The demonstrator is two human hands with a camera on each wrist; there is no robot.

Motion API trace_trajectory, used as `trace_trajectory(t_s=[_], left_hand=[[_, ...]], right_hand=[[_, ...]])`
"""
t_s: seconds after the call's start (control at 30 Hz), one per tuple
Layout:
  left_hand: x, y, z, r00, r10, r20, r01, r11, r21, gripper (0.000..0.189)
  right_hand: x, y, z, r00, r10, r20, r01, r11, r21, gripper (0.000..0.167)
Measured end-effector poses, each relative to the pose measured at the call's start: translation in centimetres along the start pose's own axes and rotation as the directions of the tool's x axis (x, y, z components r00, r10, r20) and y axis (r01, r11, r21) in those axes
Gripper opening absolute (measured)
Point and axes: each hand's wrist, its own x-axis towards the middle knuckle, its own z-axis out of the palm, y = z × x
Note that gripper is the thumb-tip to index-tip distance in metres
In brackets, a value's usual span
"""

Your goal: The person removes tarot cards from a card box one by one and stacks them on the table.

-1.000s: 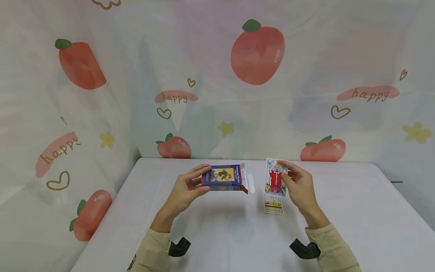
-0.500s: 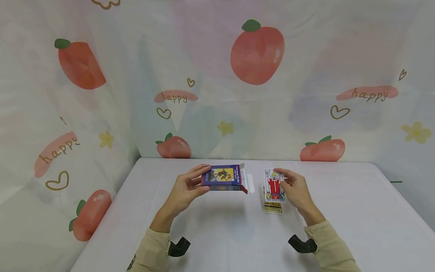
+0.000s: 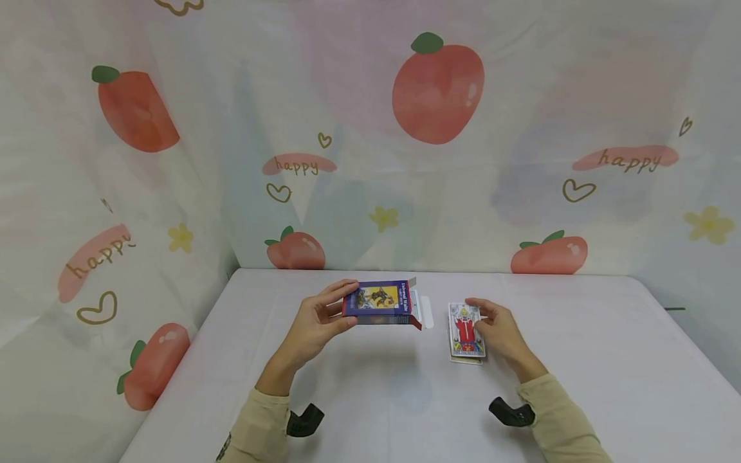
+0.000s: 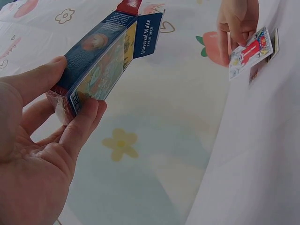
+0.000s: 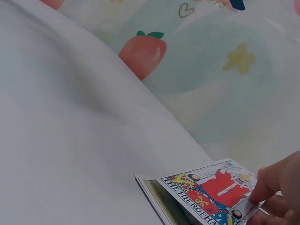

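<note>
My left hand point(image 3: 315, 325) grips a dark blue tarot deck box point(image 3: 379, 301) by its left end, above the table. The box's right end stands open, its flaps point(image 3: 427, 312) sticking out; in the left wrist view the box point(image 4: 101, 56) reads "Universal Waite Tarot Deck". With thumb and fingers my right hand point(image 3: 502, 329) pinches a tarot card point(image 3: 466, 331) at its right edge. The card shows a red-robed figure, and its title, partly cut off in the right wrist view, begins "The Hieropha". Just beneath it lies a small pile of cards point(image 3: 466, 361), mostly covered; the held card is tilted over it.
A white cloth covers the table point(image 3: 393, 399). Behind it and at the left hangs a patterned curtain point(image 3: 359, 128) with fruit, hearts and flowers. Black curved devices point(image 3: 305, 420) sit at both wrists.
My right hand has brought the red-robed card down and toward me, from beyond the pile to over it, so it now covers most of the pile. The left hand and box have stayed put.
</note>
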Motion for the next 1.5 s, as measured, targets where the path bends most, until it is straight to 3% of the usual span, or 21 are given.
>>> trace_trajectory(t_s=[0.53,0.9,1.5], left_hand=[[0.0,0.0,-0.1,1.0,0.001,0.001,-0.001,1.0,-0.005,0.055],[0.0,0.0,0.0,1.0,0.009,0.004,-0.009,1.0,0.01,0.055],[-0.1,0.0,0.1,1.0,0.016,0.01,-0.016,1.0,0.008,0.055]], right_hand=[[0.2,1.6,0.6,0.999,-0.049,0.009,0.05,0.987,-0.15,0.055],[0.0,1.4,0.7,0.999,-0.001,0.036,0.009,0.971,-0.239,0.052],[0.0,1.2,0.8,0.999,-0.004,0.033,0.013,0.958,-0.287,0.052]])
